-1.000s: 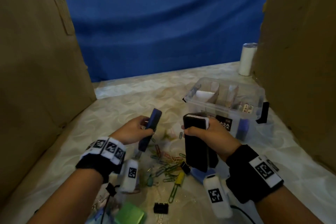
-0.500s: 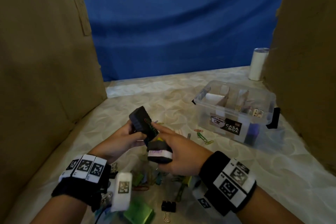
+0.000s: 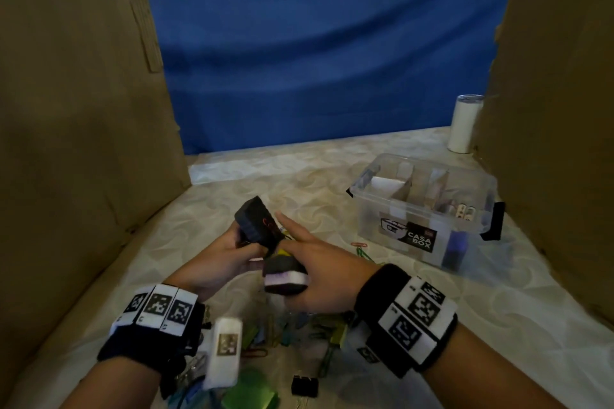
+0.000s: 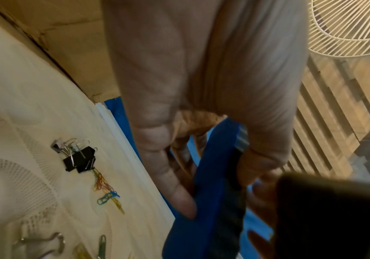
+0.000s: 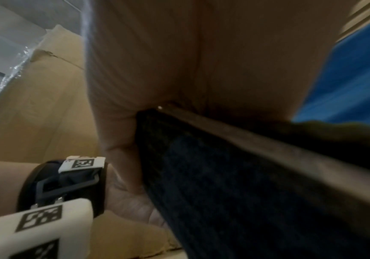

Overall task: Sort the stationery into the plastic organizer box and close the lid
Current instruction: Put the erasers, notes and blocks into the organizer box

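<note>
My left hand point(image 3: 246, 242) grips a blue board eraser point(image 3: 255, 226), tilted up above the table. The left wrist view shows its blue back point(image 4: 215, 184) pinched between thumb and fingers. Just right of it, my right hand point(image 3: 299, 262) holds a black board eraser point(image 3: 285, 279) with a white layer under the palm, index finger straight and touching the blue one. In the right wrist view the black eraser point(image 5: 235, 192) fills the palm. The clear organizer box point(image 3: 372, 219) stands open at the right, with dividers and small items point(image 3: 463, 209) inside.
Coloured paper clips point(image 3: 319, 332), a black binder clip point(image 3: 304, 385) and a green pad point(image 3: 252, 392) lie under my wrists. Cardboard walls stand at the left point(image 3: 83, 143) and right point(image 3: 558, 109). A white tumbler point(image 3: 463, 124) is behind the box.
A second ago the hands held the two erasers upright and apart. They have come together, the erasers now tilted and close. Little has moved in the last half second.
</note>
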### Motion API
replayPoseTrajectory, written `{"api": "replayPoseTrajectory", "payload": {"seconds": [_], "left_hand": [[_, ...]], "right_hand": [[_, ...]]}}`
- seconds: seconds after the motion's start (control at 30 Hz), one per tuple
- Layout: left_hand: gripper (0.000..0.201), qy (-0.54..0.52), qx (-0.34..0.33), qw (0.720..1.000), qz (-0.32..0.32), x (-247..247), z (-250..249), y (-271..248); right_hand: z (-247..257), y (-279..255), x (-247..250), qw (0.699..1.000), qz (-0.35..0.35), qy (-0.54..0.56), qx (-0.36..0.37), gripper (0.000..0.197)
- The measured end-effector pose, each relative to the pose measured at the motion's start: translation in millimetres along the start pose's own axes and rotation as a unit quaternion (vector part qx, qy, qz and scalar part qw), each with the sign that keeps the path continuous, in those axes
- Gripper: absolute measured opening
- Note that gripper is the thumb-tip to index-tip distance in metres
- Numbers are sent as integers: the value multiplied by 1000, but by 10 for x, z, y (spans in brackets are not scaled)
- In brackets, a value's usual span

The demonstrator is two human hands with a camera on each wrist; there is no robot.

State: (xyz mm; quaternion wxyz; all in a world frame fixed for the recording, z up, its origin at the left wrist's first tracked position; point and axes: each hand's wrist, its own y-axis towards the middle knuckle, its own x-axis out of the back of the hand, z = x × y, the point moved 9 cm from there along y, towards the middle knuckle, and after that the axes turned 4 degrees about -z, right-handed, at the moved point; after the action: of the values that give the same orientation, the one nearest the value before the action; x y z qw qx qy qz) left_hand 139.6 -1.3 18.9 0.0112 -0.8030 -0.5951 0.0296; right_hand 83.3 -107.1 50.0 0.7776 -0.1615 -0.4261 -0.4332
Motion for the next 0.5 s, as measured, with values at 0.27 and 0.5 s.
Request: {"api": "replayPoseTrajectory", "payload": {"seconds": [0.27,0.5], "left_hand": [[44,1,-9,1000,-17,91,-106,55],[50,35,-11,999,-29,173,-92,12]], "right_hand": [[-138,4,-132,996,60,-52,-35,63],[-190,-22,140,998,4,-20,-59,51]]}}
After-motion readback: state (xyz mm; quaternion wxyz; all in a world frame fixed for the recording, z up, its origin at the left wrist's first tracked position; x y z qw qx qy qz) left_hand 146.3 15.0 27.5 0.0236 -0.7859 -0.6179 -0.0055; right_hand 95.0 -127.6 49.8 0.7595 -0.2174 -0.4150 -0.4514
